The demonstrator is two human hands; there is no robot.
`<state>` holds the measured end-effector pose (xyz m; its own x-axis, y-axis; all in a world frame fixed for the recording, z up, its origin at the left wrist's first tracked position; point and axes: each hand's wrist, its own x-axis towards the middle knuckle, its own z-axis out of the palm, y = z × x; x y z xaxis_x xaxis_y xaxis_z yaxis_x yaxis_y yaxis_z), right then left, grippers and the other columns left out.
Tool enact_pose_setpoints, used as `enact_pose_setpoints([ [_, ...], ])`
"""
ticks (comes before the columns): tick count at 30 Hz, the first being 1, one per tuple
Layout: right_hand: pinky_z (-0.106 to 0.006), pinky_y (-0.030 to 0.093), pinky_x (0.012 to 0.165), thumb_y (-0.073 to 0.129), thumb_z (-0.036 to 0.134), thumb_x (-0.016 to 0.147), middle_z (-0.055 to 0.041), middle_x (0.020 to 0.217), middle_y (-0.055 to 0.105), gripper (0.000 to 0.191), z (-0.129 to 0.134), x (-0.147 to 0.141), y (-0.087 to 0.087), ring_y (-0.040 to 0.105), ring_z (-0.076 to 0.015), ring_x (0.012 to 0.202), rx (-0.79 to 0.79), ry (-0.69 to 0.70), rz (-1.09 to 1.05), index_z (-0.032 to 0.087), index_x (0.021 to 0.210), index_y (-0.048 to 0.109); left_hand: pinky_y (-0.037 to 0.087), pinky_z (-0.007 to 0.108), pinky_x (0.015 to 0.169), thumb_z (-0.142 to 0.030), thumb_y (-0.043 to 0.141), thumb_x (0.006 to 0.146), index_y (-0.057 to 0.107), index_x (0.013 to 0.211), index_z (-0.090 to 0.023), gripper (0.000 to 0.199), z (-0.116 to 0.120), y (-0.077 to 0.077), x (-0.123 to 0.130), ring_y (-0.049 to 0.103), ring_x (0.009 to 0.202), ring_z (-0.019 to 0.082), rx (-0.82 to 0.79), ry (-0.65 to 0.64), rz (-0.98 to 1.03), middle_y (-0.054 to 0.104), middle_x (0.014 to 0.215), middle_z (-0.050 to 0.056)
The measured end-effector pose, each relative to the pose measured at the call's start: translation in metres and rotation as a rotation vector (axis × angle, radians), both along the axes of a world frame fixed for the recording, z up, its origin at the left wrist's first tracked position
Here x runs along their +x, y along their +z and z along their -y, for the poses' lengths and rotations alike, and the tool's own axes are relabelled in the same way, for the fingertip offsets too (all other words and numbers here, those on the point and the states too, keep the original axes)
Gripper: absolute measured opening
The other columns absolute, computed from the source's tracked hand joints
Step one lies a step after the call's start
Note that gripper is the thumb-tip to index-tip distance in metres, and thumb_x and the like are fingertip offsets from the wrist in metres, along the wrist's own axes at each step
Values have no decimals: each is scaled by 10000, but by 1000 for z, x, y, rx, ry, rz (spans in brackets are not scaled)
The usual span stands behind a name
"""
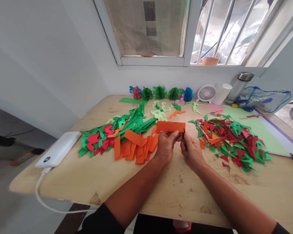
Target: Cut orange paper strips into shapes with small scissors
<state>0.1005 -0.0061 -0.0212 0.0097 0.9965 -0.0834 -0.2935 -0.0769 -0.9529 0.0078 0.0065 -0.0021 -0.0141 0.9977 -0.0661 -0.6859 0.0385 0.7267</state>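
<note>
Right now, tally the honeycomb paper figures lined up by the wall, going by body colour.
Green figures: 3
Pink figure: 1
Blue figure: 1
Total: 5

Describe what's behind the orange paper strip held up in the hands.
Just past the top edge of the orange paper strip, light green cutouts and a wavy orange cutout lie on the wooden table. Whatever the strip itself covers cannot be seen.
</note>
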Motion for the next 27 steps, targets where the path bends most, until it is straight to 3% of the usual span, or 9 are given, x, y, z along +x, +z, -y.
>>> enact_pose_setpoints([
  [12,-211,125,348,601,637,755,98,374,343,469,1,0,0,209,-49,330,-5,-20,17,177,672,561,420,263,620,-228,749,630,623,716,-128,182,1,3,-1,524,591,97,56,-20,-11,594,647,-4],
  [27,-209,119,337,593,657,739,99,376,334,480,4,-3,2,202,-48,330,-22,-18,51,184,672,549,427,247,607,-300,740,651,585,608,-139,228,3,6,-1,469,543,83,49,25,-198,533,570,-8],
])
